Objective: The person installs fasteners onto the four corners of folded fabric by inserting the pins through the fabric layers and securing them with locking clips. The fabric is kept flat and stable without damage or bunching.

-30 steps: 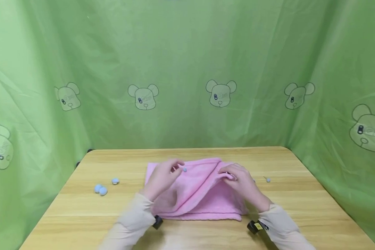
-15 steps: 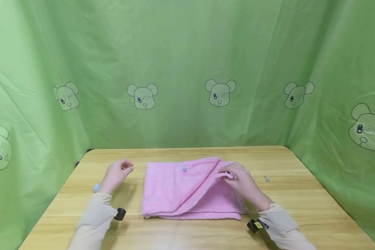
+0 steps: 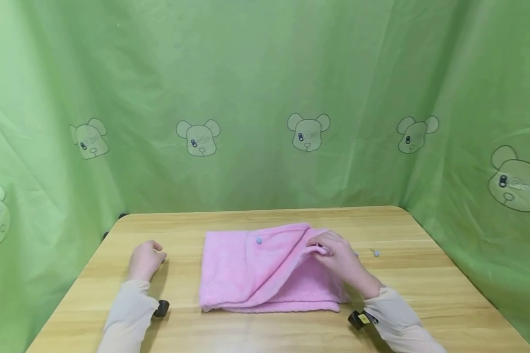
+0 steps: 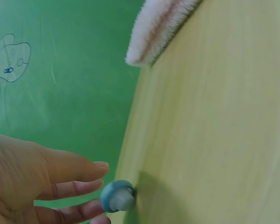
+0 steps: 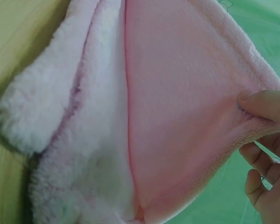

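Pink cloth sits mid-table between the hands, right hand pinching its lifted flap at the right, left hand well apart on the left, fingers loosely spread beside a blue cap-shaped piece, thumb clear of it.

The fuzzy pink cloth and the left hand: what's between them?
The head view shows bare wooden tabletop, beyond a small round blue piece by the left hand.
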Action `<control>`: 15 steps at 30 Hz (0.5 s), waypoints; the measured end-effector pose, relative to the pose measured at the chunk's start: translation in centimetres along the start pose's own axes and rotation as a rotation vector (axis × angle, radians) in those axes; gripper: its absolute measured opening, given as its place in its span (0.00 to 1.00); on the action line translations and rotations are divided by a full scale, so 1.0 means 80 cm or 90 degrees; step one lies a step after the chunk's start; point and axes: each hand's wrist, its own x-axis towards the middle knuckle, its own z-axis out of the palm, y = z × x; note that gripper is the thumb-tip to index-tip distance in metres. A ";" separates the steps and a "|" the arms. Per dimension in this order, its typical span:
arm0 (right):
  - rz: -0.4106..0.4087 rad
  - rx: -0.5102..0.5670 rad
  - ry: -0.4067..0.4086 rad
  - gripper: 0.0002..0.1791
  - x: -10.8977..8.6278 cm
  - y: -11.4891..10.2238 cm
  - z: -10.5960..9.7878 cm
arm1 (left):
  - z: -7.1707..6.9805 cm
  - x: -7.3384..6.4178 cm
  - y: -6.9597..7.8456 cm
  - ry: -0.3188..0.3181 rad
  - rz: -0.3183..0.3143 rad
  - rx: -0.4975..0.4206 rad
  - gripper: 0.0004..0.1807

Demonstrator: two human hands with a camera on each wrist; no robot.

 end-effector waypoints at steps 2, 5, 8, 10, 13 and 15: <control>-0.003 0.002 -0.006 0.16 0.000 0.000 0.000 | 0.002 -0.001 -0.004 -0.005 -0.006 0.007 0.15; -0.006 0.002 -0.005 0.16 0.000 -0.001 0.000 | 0.003 -0.001 -0.007 -0.005 -0.010 0.013 0.15; -0.006 0.001 -0.002 0.16 0.001 -0.002 -0.001 | 0.004 0.000 -0.008 -0.005 -0.010 0.018 0.14; -0.008 0.001 -0.001 0.16 0.001 -0.002 -0.001 | 0.005 0.000 -0.008 -0.008 -0.008 0.020 0.13; -0.011 -0.002 -0.002 0.16 0.001 -0.003 -0.001 | 0.008 -0.001 -0.007 -0.012 -0.011 0.028 0.12; -0.012 -0.002 -0.002 0.16 0.001 -0.003 -0.002 | 0.009 -0.001 -0.007 -0.014 -0.018 0.035 0.12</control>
